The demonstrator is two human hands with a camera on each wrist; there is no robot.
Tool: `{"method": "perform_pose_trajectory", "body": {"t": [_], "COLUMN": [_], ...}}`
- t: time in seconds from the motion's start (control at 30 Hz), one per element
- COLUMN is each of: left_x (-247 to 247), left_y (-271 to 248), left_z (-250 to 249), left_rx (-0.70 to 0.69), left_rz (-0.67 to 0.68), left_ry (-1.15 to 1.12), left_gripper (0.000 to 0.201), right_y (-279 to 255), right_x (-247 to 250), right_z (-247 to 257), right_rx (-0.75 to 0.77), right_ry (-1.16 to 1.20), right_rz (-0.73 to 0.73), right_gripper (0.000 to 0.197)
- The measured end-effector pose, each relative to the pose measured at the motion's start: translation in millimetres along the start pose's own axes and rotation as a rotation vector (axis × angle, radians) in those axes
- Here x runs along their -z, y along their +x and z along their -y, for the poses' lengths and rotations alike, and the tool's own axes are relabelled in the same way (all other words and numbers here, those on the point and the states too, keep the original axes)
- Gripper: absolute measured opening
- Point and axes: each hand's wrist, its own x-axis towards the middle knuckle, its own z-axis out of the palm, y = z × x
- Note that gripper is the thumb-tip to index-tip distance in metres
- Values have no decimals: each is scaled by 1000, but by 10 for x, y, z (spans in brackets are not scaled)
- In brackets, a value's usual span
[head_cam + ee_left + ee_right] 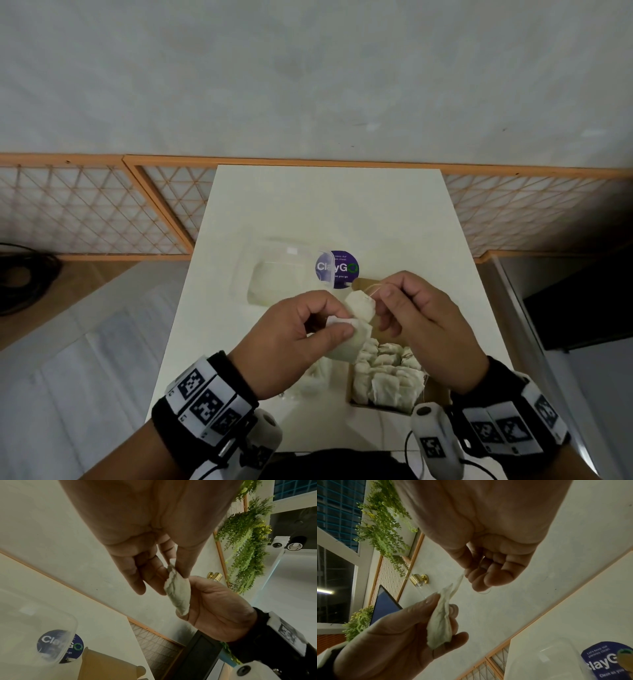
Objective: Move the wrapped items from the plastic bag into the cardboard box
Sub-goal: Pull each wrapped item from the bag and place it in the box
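Both hands hover over the white table. My left hand pinches a white wrapped item between thumb and fingers; the left wrist view also shows this item. My right hand pinches the thin string at the top of a second wrapped item, which touches the first. In the right wrist view the right hand's fingertips hold that thin end just above the left-hand item. The cardboard box lies under the right hand with several wrapped items packed inside. The clear plastic bag lies beyond the hands.
A round purple sticker sits on the table beside the bag. The box's open flap stands behind the hands. More clear plastic lies under my left wrist. An orange lattice fence runs behind the table.
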Motion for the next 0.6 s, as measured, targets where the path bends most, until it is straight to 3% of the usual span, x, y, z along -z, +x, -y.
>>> {"method": "perform_pose_trajectory", "body": {"t": [0.17, 0.33, 0.6], "left_x": [-1, -54, -103], "left_y": [-24, -11, -4], "left_z": [6, -37, -121], "left_rx": [-36, -160, -246], "left_rz": [11, -3, -44], "left_ry": [20, 34, 82], "left_gripper": [7, 3, 6], "right_y": [-18, -98, -161], "right_x": [-3, -33, -29], "right_z": [55, 183, 196], "right_rx": [13, 46, 124], "right_ry": [44, 87, 4], "right_rz": [9, 58, 94], "right_gripper": [23, 23, 24]}}
